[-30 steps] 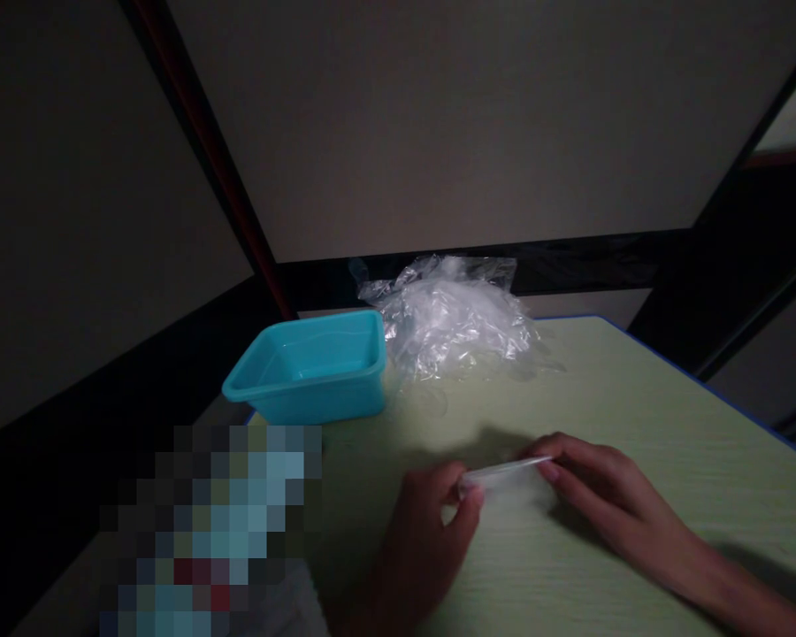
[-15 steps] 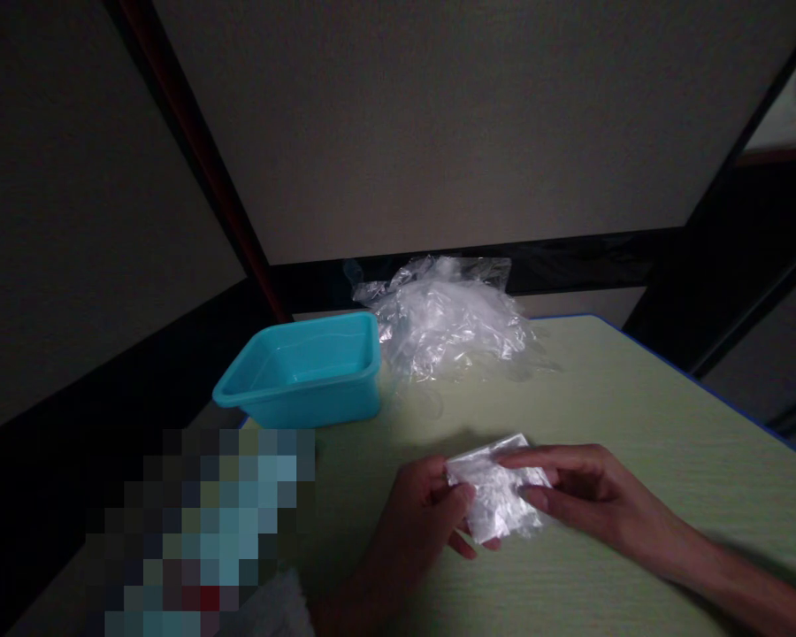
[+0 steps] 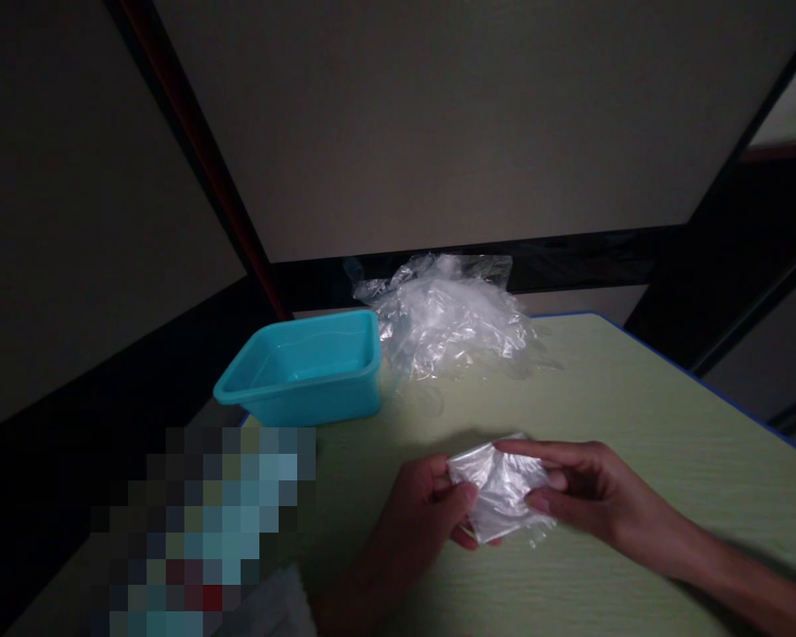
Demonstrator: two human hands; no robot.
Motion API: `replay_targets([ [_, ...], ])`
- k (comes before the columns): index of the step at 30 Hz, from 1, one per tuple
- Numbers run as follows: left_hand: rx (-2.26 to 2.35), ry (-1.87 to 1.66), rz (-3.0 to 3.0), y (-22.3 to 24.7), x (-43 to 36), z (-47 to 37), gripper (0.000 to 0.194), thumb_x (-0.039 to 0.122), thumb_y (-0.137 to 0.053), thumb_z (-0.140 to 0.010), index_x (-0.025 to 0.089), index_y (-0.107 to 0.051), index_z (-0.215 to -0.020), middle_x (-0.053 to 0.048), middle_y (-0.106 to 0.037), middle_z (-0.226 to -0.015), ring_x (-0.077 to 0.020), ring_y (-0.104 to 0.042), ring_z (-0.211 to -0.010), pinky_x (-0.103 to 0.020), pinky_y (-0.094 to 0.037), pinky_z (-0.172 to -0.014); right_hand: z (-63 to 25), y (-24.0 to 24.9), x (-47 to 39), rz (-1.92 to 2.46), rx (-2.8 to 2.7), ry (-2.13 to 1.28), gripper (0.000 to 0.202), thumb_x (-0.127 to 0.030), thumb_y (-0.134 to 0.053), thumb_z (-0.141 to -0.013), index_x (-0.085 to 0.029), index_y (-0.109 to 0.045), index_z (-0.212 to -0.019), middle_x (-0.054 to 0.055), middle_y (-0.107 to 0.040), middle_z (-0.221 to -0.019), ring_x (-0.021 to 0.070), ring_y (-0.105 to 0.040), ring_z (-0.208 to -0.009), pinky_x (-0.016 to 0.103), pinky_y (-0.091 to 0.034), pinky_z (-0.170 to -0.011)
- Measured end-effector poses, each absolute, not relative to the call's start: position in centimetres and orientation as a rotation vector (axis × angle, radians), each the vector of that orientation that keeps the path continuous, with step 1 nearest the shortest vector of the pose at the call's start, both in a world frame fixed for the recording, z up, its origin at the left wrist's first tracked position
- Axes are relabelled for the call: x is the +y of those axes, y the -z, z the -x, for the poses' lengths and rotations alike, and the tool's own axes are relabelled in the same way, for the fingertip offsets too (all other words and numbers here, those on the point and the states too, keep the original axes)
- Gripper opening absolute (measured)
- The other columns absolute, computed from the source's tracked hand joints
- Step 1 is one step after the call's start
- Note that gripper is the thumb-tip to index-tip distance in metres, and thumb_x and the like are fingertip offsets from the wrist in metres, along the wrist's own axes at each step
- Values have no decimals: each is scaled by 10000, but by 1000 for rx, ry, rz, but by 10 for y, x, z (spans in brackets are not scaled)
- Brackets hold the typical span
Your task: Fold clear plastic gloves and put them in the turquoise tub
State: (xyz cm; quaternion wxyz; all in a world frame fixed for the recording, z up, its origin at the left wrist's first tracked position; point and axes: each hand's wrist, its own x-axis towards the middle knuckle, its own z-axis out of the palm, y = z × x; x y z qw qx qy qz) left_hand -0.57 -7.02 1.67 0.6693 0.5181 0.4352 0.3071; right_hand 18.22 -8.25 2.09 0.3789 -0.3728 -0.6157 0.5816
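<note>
A folded piece of thin clear plastic [image 3: 501,495], crinkled and shiny, is held between my hands just above the table; whether it is a bag or a glove I cannot tell. My left hand [image 3: 428,504] grips its left side, thumb on top and fingers underneath. At its right side, my right hand [image 3: 590,491] pinches the plastic, the thumb pressed on the near face and the index finger stretched along the top edge. A loose, wrinkled bit sticks out at the lower right corner.
A heap of crumpled clear plastic [image 3: 451,318] lies at the back of the pale green table [image 3: 663,433], which has a blue edge. Left of the heap stands a turquoise plastic basin [image 3: 318,398]. A wall panel [image 3: 438,133] rises behind. The lower left is pixelated.
The plastic's top surface looks smoother and more drawn in. My right index finger has slid slightly left along the top edge. My left hand has stayed nearly in place.
</note>
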Motion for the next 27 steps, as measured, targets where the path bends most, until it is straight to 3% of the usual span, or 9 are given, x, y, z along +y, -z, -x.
replay_targets([
  [8, 971, -706, -1172, -16, -71, 7, 316, 400, -574, -605, 120, -563, -753, -21, -597, -548, -146, -590, -519, -206, -417, -466, -182, -24, -85, 1016, -1573, -1471, 480, -341, -632, -771, -215, -574, -1230, -70, -365, -542, 82, -231, -499, 214, -231, -443],
  [12, 986, -829, -1195, -11, -73, 8, 442, 336, -599, -655, 108, -512, -1023, 19, -580, -573, -110, -526, -519, -197, -407, -510, -182, -23, -84, 1074, -1584, -1435, 524, -372, -631, -764, -202, -550, -1253, -68, -356, -553, 83, -238, -505, 223, -192, -450],
  [16, 940, -952, -1295, -11, -76, 10, 637, 272, -595, -722, 139, -392, -1310, 83, -467, -543, -72, -383, -477, -165, -287, -464, -181, -20, -84, 1131, -1585, -1393, 514, -377, -626, -767, -217, -554, -1250, -85, -265, -530, 85, -198, -490, 234, -156, -446],
  [18, 957, -939, -1354, -13, -76, 11, 568, 272, -582, -734, 141, -488, -1278, 81, -425, -528, -72, -336, -481, -173, -256, -462, -180, -20, -84, 1143, -1607, -1381, 507, -375, -621, -770, -223, -555, -1250, -89, -238, -523, 85, -178, -483, 237, -137, -441],
  [21, 1030, -891, -1429, -18, -76, 11, 390, 281, -581, -717, 126, -680, -1061, 40, -496, -534, -80, -339, -496, -191, -278, -482, -179, -20, -86, 1122, -1626, -1390, 493, -354, -614, -776, -229, -555, -1249, -88, -247, -528, 85, -180, -482, 237, -134, -440],
  [24, 1093, -881, -1451, -22, -77, 10, 310, 277, -598, -686, 133, -741, -920, -4, -608, -579, -89, -375, -488, -200, -309, -480, -178, -20, -87, 1100, -1600, -1406, 468, -316, -618, -773, -245, -568, -1233, -85, -268, -536, 86, -199, -489, 232, -147, -440],
  [27, 1108, -876, -1412, -22, -76, 9, 290, 259, -616, -672, 142, -749, -902, -29, -676, -649, -94, -431, -489, -197, -334, -478, -177, -20, -88, 1087, -1585, -1414, 460, -292, -623, -768, -258, -573, -1224, -85, -279, -532, 86, -204, -490, 225, -151, -437],
])
